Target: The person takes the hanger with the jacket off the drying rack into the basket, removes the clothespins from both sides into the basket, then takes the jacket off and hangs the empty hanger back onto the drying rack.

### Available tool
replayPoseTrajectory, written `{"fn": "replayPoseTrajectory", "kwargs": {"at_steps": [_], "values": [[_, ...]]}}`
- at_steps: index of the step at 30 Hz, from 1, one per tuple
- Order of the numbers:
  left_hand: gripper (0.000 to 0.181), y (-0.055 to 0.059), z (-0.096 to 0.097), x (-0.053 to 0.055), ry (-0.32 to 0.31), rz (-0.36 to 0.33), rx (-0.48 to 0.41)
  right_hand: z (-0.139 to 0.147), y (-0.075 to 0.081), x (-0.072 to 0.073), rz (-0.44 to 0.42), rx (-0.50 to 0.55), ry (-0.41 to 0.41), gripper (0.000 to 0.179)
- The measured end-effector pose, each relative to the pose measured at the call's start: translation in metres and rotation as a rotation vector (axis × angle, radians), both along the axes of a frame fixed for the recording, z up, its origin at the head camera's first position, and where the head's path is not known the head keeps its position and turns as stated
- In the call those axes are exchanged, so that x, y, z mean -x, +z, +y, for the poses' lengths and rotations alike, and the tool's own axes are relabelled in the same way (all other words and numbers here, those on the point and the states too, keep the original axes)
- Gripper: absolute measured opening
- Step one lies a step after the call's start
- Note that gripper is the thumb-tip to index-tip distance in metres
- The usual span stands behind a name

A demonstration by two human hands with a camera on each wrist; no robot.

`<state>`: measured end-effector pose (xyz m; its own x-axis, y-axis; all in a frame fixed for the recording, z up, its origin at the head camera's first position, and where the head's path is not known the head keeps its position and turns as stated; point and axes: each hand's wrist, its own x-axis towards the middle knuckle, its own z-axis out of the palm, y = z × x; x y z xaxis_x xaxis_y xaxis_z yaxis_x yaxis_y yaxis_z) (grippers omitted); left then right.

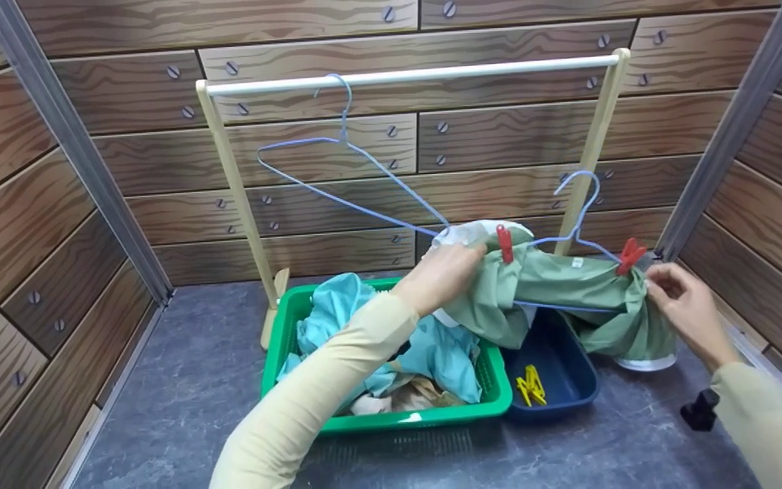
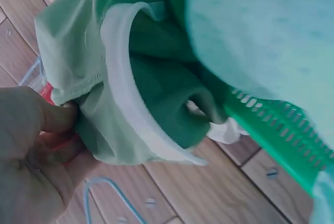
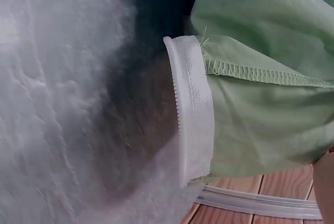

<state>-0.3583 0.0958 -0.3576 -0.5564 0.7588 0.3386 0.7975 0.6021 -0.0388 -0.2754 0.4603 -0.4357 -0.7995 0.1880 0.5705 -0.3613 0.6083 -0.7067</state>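
Green white-hemmed garment (image 1: 567,282) sits at 3 o'clock in my head feed, red clothespins (image 1: 505,244) clipped on it with a blue hanger (image 1: 594,193); I see the left hand (image 1: 442,275) pinching its 9 o'clock end, the right hand (image 1: 690,305) its 3 o'clock end. Below, a green basket (image 1: 411,422) stands at 6, a navy bin (image 1: 561,356) at 4; beyond, a rack (image 1: 418,74) at 12.

Grey marbled surface (image 1: 153,394) beneath a green basket (image 1: 364,424), a dark blue tub (image 1: 557,356) beside it, and a rack (image 1: 410,77)
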Motion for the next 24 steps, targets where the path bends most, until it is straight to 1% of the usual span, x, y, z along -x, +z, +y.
{"fn": "replayPoseTrajectory", "kwargs": {"at_steps": [2, 4, 6, 9, 11, 14, 16, 20, 24], "values": [[0.012, -0.005, -0.008, 0.004, 0.001, -0.054, -0.015, -0.005, -0.002, 0.000, 0.012, -0.006, 0.006, 0.014], [0.014, -0.010, -0.019, 0.009, 0.003, -0.091, -0.025, -0.012, -0.001, 0.001, 0.033, -0.030, 0.011, 0.013], [0.015, -0.016, -0.033, 0.015, -0.006, -0.132, -0.051, -0.021, 0.004, 0.002, 0.060, -0.055, 0.026, 0.012], [0.009, -0.025, -0.057, 0.021, -0.020, -0.186, -0.104, -0.035, 0.012, 0.004, 0.102, -0.107, 0.066, 0.011], [0.007, -0.032, -0.075, 0.023, -0.028, -0.235, -0.149, -0.045, 0.016, 0.005, 0.120, -0.132, 0.103, 0.013], [0.011, -0.040, -0.099, 0.025, -0.048, -0.270, -0.193, -0.057, 0.019, 0.006, 0.140, -0.166, 0.146, 0.015], [0.012, -0.043, -0.114, 0.024, -0.062, -0.284, -0.207, -0.064, 0.019, 0.007, 0.142, -0.176, 0.170, 0.016], [0.013, -0.045, -0.139, 0.022, -0.083, -0.250, -0.221, -0.072, 0.015, 0.015, 0.136, -0.212, 0.187, 0.018], [0.012, -0.044, -0.160, 0.020, -0.079, -0.192, -0.252, -0.082, 0.014, 0.023, 0.145, -0.257, 0.144, 0.015]]}}
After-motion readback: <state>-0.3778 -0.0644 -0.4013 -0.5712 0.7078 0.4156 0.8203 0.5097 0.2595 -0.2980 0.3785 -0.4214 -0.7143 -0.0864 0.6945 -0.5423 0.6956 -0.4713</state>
